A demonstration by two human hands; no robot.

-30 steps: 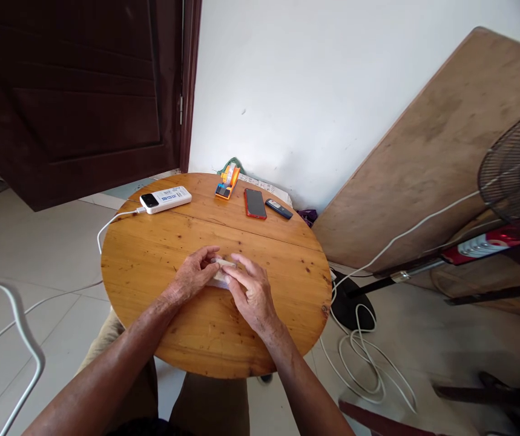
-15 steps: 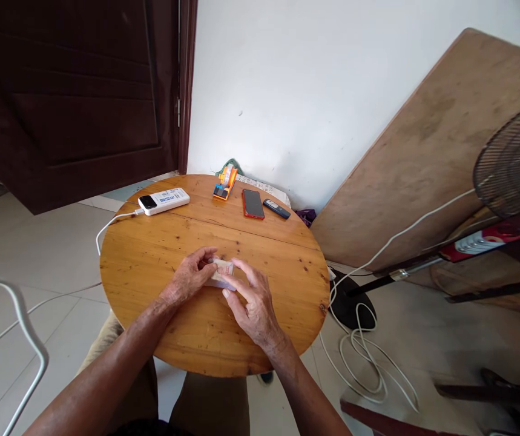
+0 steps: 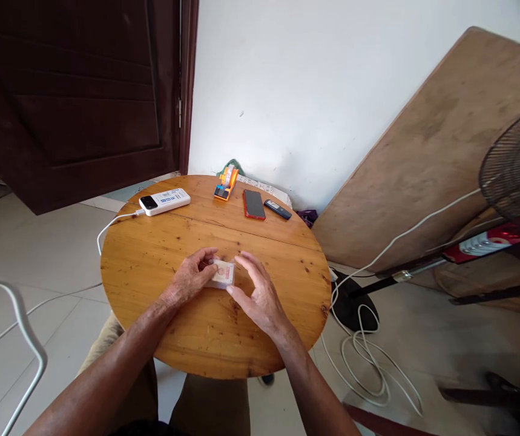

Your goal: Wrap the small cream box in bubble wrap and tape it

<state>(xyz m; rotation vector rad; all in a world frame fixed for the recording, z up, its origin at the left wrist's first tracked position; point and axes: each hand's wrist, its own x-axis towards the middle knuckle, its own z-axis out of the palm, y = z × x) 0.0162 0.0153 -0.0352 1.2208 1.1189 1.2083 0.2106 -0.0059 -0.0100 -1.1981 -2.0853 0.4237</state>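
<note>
A small pale packet with a red mark (image 3: 223, 274), perhaps a deck of cards or a small box, lies on the round wooden table (image 3: 151, 260) in front of me. My left hand (image 3: 190, 278) grips its left end with curled fingers. My right hand (image 3: 260, 297) rests just right of it, fingers spread and slightly lifted, the thumb touching the packet's near right corner.
At the table's far side lie a white power bank (image 3: 164, 199) with a white cable, an orange tape dispenser (image 3: 226, 183), a red phone (image 3: 253, 203) and a dark remote (image 3: 277, 209). A board leans on the wall at right, beside a fan (image 3: 518, 163) and coiled cable (image 3: 368, 357).
My right hand has slid off the packet to the right and opened its fingers, uncovering the red-marked top. My left hand stays on the left end.
</note>
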